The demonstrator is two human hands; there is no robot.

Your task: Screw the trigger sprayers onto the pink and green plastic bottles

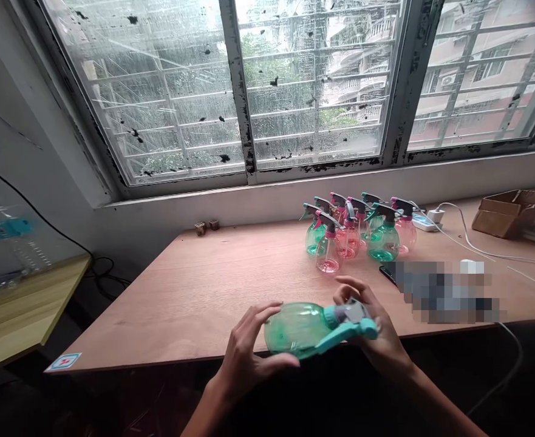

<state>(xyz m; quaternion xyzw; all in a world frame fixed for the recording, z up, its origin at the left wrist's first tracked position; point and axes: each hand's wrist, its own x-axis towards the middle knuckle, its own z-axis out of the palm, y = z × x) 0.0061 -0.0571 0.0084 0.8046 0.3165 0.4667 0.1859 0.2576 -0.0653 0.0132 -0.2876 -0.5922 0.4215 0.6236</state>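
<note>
I hold a green see-through spray bottle (297,329) on its side over the near edge of the wooden table (194,303). My left hand (246,352) wraps its round body from the left. My right hand (376,337) grips the teal and grey trigger head (351,321) at the bottle's right end. Both hands are closed on the bottle.
Several pink and green spray bottles (358,233) stand grouped at the table's back right. A white power strip (424,223) with cables and a cardboard box (511,212) lie farther right. A dirty window (267,85) runs behind. A lower yellow table (21,309) stands at left.
</note>
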